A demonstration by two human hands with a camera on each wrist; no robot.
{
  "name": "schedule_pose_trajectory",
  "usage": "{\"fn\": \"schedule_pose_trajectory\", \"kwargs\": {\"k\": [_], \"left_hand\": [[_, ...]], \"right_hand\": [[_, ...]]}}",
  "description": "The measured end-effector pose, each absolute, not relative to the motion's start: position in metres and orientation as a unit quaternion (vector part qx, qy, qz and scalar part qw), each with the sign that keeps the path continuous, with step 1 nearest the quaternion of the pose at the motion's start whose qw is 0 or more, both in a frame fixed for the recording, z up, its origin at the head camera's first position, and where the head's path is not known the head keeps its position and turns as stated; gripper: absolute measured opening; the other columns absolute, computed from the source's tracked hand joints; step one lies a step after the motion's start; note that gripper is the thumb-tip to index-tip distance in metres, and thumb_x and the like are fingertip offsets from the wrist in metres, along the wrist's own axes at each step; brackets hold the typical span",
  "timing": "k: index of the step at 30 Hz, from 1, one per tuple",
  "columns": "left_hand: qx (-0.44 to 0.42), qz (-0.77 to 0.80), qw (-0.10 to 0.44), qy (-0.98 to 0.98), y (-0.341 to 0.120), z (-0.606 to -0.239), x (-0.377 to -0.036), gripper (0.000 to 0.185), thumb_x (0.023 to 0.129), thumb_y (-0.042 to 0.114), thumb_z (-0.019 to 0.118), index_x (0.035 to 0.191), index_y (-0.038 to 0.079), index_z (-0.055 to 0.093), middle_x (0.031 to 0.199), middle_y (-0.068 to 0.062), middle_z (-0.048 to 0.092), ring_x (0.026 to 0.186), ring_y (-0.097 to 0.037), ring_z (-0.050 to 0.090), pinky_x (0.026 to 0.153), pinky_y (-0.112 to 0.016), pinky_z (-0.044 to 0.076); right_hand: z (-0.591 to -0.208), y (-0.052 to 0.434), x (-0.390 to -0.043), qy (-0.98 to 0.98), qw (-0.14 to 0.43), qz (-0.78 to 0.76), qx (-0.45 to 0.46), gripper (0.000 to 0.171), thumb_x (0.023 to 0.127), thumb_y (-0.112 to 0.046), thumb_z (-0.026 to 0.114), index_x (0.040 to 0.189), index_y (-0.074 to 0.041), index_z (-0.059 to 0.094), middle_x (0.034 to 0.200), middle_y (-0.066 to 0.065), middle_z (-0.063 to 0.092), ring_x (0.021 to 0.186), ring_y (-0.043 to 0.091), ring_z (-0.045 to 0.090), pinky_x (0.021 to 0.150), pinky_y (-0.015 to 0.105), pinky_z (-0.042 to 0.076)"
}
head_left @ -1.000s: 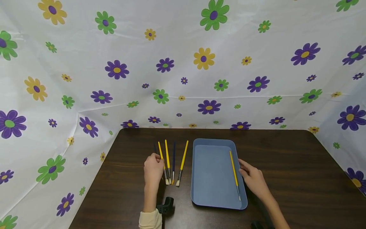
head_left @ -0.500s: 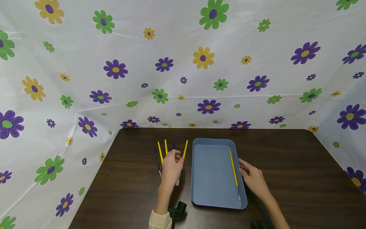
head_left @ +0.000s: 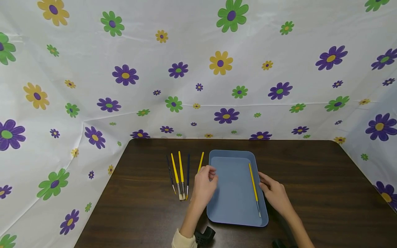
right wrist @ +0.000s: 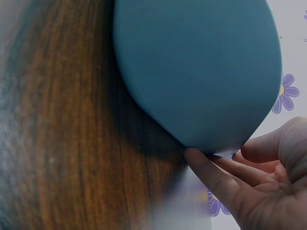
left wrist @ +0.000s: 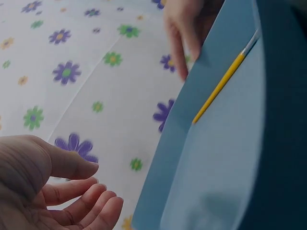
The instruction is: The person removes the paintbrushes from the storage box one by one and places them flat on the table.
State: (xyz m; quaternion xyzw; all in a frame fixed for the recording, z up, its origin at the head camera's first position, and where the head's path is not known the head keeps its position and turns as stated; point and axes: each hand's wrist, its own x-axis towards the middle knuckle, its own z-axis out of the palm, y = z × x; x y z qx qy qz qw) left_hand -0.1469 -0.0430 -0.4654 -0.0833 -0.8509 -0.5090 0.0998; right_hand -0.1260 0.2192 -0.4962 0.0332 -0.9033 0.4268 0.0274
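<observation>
My left hand [head_left: 204,184] hovers beside the left rim of the blue-grey tray [head_left: 232,199], its fingers loosely curled with nothing between them; the left wrist view shows the thumb [left wrist: 72,163] apart from the fingers. It hides the lower part of a yellow-handled paintbrush [head_left: 201,161]. At the tray's right side, my right hand [head_left: 276,196] touches the outer wall with straight fingertips and thumb, seen closely in the right wrist view against the tray [right wrist: 201,81]. One yellow paintbrush [head_left: 253,182] lies inside the tray along its right wall, bristles toward me.
Left of the tray, several paintbrushes lie side by side on the dark wooden table [head_left: 136,206]: a thin dark one [head_left: 170,170], two yellow ones and a blue-handled one [head_left: 188,172]. A flower-patterned sheet [head_left: 192,41] hangs behind the table.
My left hand has moved right, from the leftmost dark brush across the row to the tray's left rim. That dark brush lies slightly angled. The right hand and tray stay put.
</observation>
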Motion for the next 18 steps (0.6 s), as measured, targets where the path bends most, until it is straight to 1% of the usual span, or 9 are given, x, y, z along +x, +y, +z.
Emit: {"fn": "schedule_pose_trajectory", "kwargs": {"k": [2, 7, 11, 18], "left_hand": [[-0.095, -0.509, 0.093, -0.850, -0.035, -0.467, -0.144, 0.014, 0.091, -0.001, 0.071, 0.105, -0.001, 0.070, 0.094, -0.003, 0.063, 0.084, -0.018, 0.064, 0.073, -0.028, 0.054], [-0.118, -0.504, 0.076, -0.852, -0.013, -0.472, -0.136, 0.014, 0.090, -0.003, 0.070, 0.104, -0.003, 0.070, 0.093, -0.005, 0.065, 0.083, -0.013, 0.062, 0.072, -0.024, 0.053], [-0.139, -0.499, 0.066, -0.853, 0.004, -0.480, -0.127, 0.013, 0.089, -0.003, 0.072, 0.101, -0.003, 0.070, 0.091, -0.004, 0.064, 0.081, -0.011, 0.061, 0.071, -0.022, 0.052], [-0.158, -0.505, 0.057, -0.846, 0.023, -0.489, -0.117, 0.012, 0.086, -0.006, 0.073, 0.097, -0.002, 0.070, 0.087, -0.003, 0.063, 0.077, -0.006, 0.060, 0.069, -0.018, 0.051]], "right_hand": [[-0.496, 0.219, -0.126, -0.903, 0.027, 0.427, 0.034, 0.044, 0.104, -0.002, 0.058, 0.146, 0.010, 0.050, 0.125, 0.032, 0.067, 0.112, 0.044, 0.067, 0.084, 0.051, 0.058], [-0.496, 0.219, -0.126, -0.902, 0.027, 0.429, 0.035, 0.044, 0.104, -0.002, 0.058, 0.146, 0.010, 0.050, 0.125, 0.033, 0.066, 0.113, 0.046, 0.066, 0.087, 0.055, 0.057], [-0.497, 0.219, -0.126, -0.902, 0.026, 0.429, 0.035, 0.044, 0.104, -0.002, 0.058, 0.146, 0.010, 0.050, 0.125, 0.033, 0.066, 0.113, 0.046, 0.066, 0.087, 0.055, 0.057], [-0.496, 0.219, -0.128, -0.904, 0.029, 0.425, 0.031, 0.043, 0.104, -0.001, 0.059, 0.145, 0.010, 0.052, 0.124, 0.031, 0.068, 0.114, 0.043, 0.066, 0.086, 0.050, 0.058]]}}
